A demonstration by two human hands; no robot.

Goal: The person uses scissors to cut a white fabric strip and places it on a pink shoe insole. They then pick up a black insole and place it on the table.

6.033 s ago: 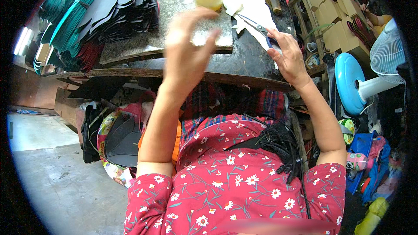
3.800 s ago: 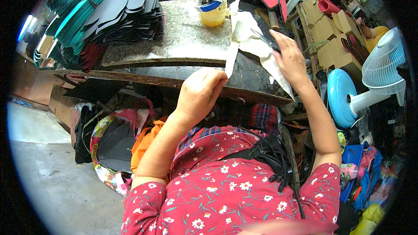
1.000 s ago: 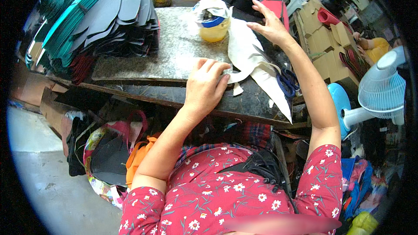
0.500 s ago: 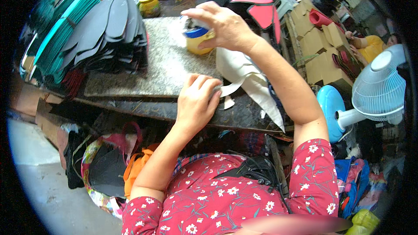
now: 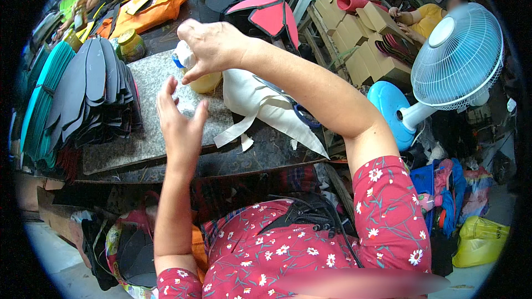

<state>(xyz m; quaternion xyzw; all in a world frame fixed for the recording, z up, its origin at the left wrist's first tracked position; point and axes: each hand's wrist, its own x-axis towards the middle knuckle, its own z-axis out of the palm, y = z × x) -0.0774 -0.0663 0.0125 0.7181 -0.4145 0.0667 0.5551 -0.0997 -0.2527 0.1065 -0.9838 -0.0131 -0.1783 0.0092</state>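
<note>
My right hand point(image 5: 213, 47) reaches over a yellow jar point(image 5: 208, 84) with a blue rim. Its fingers curl round a whitish thing point(image 5: 184, 54) at the jar's mouth, whose kind I cannot make out; the hand hides much of the jar. Just nearer, my left hand point(image 5: 182, 130) is raised with fingers and thumb apart, holding nothing. Under the jar lies a speckled stone slab point(image 5: 152, 133). To the right, a white fabric piece point(image 5: 244, 93) with a loose strip point(image 5: 235, 130) spreads over the dark table, partly covering blue-handled scissors point(image 5: 305, 115).
On the left stand stacks of dark sole-shaped sheets point(image 5: 94, 77) and teal sheets point(image 5: 44, 99). Behind the slab is another yellow jar point(image 5: 131, 45). Red pieces point(image 5: 271, 16) lie farther back. A blue fan point(image 5: 457, 55) and cardboard boxes point(image 5: 371, 50) stand right; other people sit beyond.
My left hand has left the end of the white strip, opened and risen toward the jar. My right hand has closed in over the jar's top. The view has swung rightward.
</note>
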